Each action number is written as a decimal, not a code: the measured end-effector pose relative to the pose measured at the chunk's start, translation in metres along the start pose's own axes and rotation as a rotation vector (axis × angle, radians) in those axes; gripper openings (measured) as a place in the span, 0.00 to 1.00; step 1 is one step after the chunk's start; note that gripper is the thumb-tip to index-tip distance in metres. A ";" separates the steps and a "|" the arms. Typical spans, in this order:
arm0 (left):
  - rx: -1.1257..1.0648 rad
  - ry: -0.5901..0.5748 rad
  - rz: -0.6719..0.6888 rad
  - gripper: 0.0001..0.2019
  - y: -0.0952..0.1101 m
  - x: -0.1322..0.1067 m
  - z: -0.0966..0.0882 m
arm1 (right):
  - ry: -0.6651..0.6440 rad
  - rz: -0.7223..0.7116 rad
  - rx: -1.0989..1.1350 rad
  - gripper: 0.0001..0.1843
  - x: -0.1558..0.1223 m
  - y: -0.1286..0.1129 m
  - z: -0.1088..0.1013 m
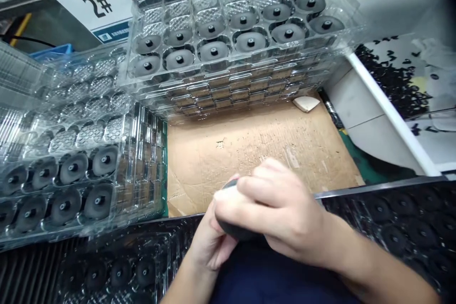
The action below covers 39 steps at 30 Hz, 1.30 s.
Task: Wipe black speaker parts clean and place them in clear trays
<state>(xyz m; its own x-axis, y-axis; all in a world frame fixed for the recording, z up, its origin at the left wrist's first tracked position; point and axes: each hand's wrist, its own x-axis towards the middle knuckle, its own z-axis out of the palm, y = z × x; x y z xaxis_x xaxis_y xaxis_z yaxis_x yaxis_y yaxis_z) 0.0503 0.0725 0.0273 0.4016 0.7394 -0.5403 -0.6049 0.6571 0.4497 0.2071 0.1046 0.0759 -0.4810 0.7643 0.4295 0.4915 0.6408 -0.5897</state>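
Disc [231,231] sits clasped between both hands just above the front edge of the cardboard [249,140], the right hand's [278,211] fingers [263,187] clenched over it, the left hand [208,242] cupping beneath. The far tray [135,14] and left tray [149,152] hold discs in their nearer pockets, with further pockets bare; a dark tray [178,225] along the front holds more discs

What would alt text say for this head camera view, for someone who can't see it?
A person's left hand and right hand grip a dark round part above a cardboard sheet. Stacked clear plastic trays holding dark discs sit ahead and to the left; black trays lie nearest the person.
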 end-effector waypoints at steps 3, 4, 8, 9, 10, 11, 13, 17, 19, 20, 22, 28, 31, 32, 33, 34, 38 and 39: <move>-0.062 -0.100 -0.022 0.19 0.007 -0.005 -0.003 | -0.041 0.038 0.149 0.15 0.002 0.018 0.003; -0.090 -0.131 -0.034 0.20 0.009 -0.006 -0.005 | -0.011 0.157 0.132 0.14 -0.003 0.024 0.006; -0.173 -0.166 -0.055 0.23 0.013 -0.009 -0.015 | 0.004 0.577 0.105 0.14 -0.046 0.039 0.034; -0.180 -0.177 -0.057 0.23 0.014 -0.008 -0.016 | -0.034 0.613 0.115 0.15 -0.059 0.041 0.043; -0.187 -0.194 -0.059 0.23 0.014 -0.008 -0.017 | -0.068 0.626 0.121 0.14 -0.070 0.042 0.052; -0.192 -0.209 -0.061 0.23 0.015 -0.007 -0.017 | -0.087 0.628 0.122 0.14 -0.078 0.044 0.058; -0.191 -0.210 -0.066 0.24 0.016 -0.007 -0.016 | -0.088 0.650 0.111 0.14 -0.086 0.045 0.062; -0.132 -0.147 -0.087 0.25 0.016 -0.009 -0.012 | 0.057 0.679 0.070 0.16 -0.061 0.027 0.032; -0.087 -0.116 -0.079 0.27 0.014 -0.010 -0.013 | 0.162 0.505 0.057 0.15 -0.036 0.009 0.016; -0.064 -0.096 -0.078 0.27 0.012 -0.010 -0.014 | 0.158 0.343 0.048 0.15 -0.024 0.000 0.011; -0.012 -0.036 -0.064 0.26 0.008 -0.009 -0.019 | 0.091 0.045 0.020 0.14 -0.005 -0.013 0.008; 0.037 0.029 0.045 0.30 0.004 -0.009 -0.026 | -0.161 0.172 -0.108 0.19 0.009 -0.014 0.011; 0.035 -0.004 0.064 0.30 0.007 -0.008 -0.016 | 0.027 0.058 -0.026 0.17 0.006 -0.017 0.018; 0.028 -0.012 0.066 0.30 0.008 -0.007 -0.013 | 0.094 0.070 -0.010 0.16 0.003 -0.021 0.021; 0.017 -0.017 0.073 0.29 0.009 -0.006 -0.010 | 0.143 0.109 -0.025 0.15 -0.001 -0.025 0.023; 0.005 -0.016 0.088 0.28 0.010 -0.005 -0.008 | 0.169 0.161 -0.069 0.15 -0.006 -0.029 0.025; -0.035 -0.025 0.181 0.28 0.006 -0.001 -0.008 | 0.127 0.193 -0.144 0.17 -0.029 -0.044 0.025; -0.042 -0.032 0.196 0.28 0.004 0.000 -0.008 | 0.128 0.191 -0.113 0.17 -0.032 -0.045 0.024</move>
<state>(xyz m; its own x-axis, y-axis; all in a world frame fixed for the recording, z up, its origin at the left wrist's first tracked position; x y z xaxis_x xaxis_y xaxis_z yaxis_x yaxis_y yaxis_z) 0.0421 0.0746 0.0234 0.2947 0.8574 -0.4218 -0.7015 0.4939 0.5138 0.1831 0.0498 0.0720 -0.2794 0.8704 0.4054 0.6458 0.4828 -0.5915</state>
